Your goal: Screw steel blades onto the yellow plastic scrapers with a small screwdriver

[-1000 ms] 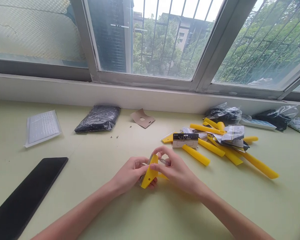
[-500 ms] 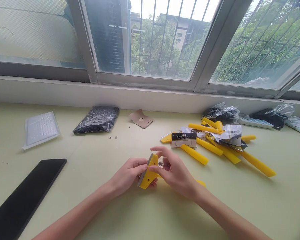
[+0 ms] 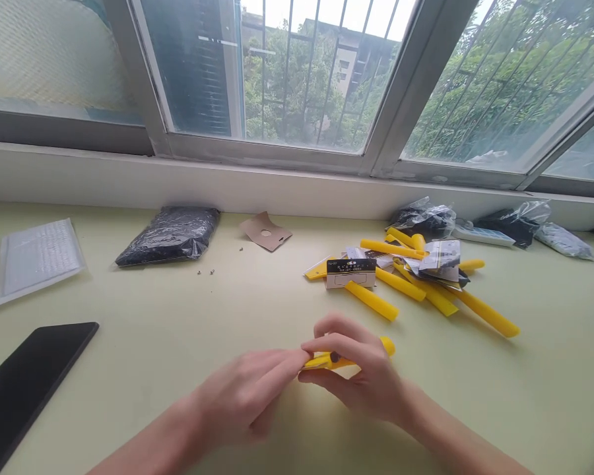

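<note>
Between my two hands is a yellow scraper [image 3: 344,361], now turned nearly edge-on. My left hand [image 3: 250,386], slightly blurred, is closed at the scraper's blade end; its fingertips are partly hidden. My right hand [image 3: 369,369] pinches the scraper's head from above and below with fingers and thumb. The handle's rounded end shows beyond the right hand's knuckles. A small dark round part, perhaps a screw or knob, shows on the head between the right hand's fingers. Beyond the hands lies a loose yellow handle [image 3: 372,301] near a black-and-white packaging card [image 3: 350,274].
More yellow scrapers and handles [image 3: 490,313] lie heaped with cards at the right. Small screws [image 3: 205,272] and a brown card [image 3: 266,231] lie farther back. A wrapped black packet [image 3: 171,234], a clear-wrapped pad [image 3: 39,257] and a black slab [image 3: 30,389] are at the left.
The scraper has tipped from showing its broad face to nearly edge-on, and both hands have moved slightly down with it. My camera view has turned a little to the right.
</note>
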Available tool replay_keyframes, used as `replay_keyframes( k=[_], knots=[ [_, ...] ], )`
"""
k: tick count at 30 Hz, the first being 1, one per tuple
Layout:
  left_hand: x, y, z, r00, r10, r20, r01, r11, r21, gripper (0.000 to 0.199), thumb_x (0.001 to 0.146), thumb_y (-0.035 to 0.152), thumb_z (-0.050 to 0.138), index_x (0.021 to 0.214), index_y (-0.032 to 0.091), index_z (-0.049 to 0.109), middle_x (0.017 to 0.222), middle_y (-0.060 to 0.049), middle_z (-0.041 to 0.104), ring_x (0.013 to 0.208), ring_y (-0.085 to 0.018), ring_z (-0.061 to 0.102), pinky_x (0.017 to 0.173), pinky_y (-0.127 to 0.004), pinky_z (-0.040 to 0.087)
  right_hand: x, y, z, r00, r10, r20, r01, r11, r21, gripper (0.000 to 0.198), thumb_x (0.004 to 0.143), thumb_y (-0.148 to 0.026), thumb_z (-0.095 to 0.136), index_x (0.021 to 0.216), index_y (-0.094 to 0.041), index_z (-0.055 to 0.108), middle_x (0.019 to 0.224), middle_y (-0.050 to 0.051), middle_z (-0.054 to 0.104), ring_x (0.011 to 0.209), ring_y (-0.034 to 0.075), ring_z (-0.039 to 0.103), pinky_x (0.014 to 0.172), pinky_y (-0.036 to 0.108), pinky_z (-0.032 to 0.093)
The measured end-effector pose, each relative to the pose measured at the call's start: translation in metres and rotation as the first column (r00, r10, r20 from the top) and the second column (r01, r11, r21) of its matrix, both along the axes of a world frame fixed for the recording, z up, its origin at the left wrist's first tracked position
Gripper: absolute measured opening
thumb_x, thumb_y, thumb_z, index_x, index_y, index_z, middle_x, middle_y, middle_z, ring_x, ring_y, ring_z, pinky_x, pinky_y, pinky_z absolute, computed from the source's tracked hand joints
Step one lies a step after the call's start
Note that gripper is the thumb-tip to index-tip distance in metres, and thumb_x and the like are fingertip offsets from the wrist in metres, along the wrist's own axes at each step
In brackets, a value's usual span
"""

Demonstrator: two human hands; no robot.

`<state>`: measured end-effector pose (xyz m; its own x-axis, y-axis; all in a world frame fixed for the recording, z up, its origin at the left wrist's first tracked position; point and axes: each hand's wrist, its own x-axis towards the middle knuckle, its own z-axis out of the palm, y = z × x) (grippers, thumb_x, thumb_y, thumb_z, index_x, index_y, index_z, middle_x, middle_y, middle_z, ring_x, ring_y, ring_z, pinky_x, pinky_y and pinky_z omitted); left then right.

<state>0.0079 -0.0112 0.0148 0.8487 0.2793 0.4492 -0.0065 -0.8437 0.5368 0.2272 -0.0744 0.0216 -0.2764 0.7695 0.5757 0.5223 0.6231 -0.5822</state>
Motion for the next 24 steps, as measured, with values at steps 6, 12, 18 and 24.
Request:
replay_keyframes(
  k=[6, 12, 18, 24],
  knots=[
    [0.005, 0.0, 0.017, 0.954, -0.182, 0.237, 0.027, 0.844, 0.536, 0.035, 0.093, 0.004, 0.042, 0.119, -0.007, 0.063, 0.1, -0.024, 0.076, 0.1, -0.031, 0.075, 0.085, -0.037, 0.063, 0.008, -0.006, -0.01, 0.995, 0.019, 0.094, -0.058, 0.899, 0.434, 0.027, 0.093, -0.016, 0.061, 0.119, -0.015, 0.066, 0.085, 0.007, 0.062, 0.063, 0.012, 0.054, 0.054, 0.026, 0.047],
    [-0.002, -0.004, 0.03, 0.973, -0.207, 0.105, 0.083, 0.735, 0.673, 0.033, 0.095, 0.007, 0.042, 0.107, -0.005, 0.07, 0.108, -0.022, 0.075, 0.105, -0.032, 0.073, 0.096, -0.039, 0.06, 0.012, -0.012, -0.006, 0.983, 0.049, 0.176, -0.128, 0.87, 0.477, 0.029, 0.093, -0.007, 0.05, 0.116, -0.009, 0.066, 0.083, 0.008, 0.06, 0.066, 0.013, 0.053, 0.054, 0.028, 0.046],
    [-0.001, -0.008, 0.032, 0.979, -0.187, 0.08, 0.078, 0.711, 0.699, 0.031, 0.095, 0.007, 0.044, 0.105, -0.001, 0.073, 0.106, -0.02, 0.076, 0.104, -0.029, 0.074, 0.097, -0.035, 0.06, 0.013, -0.014, -0.008, 0.987, 0.083, 0.141, -0.14, 0.876, 0.462, 0.025, 0.095, -0.01, 0.044, 0.109, -0.009, 0.065, 0.084, 0.009, 0.059, 0.063, 0.014, 0.049, 0.052, 0.029, 0.044],
    [-0.001, -0.011, 0.033, 0.972, -0.174, 0.156, 0.018, 0.721, 0.693, 0.021, 0.092, 0.009, 0.053, 0.092, 0.006, 0.074, 0.101, -0.019, 0.078, 0.1, -0.029, 0.075, 0.089, -0.034, 0.063, 0.014, -0.016, -0.005, 0.99, 0.04, 0.134, -0.089, 0.917, 0.389, 0.014, 0.096, -0.018, 0.055, 0.105, -0.014, 0.066, 0.084, 0.007, 0.059, 0.065, 0.015, 0.055, 0.059, 0.029, 0.05]
  ],
)
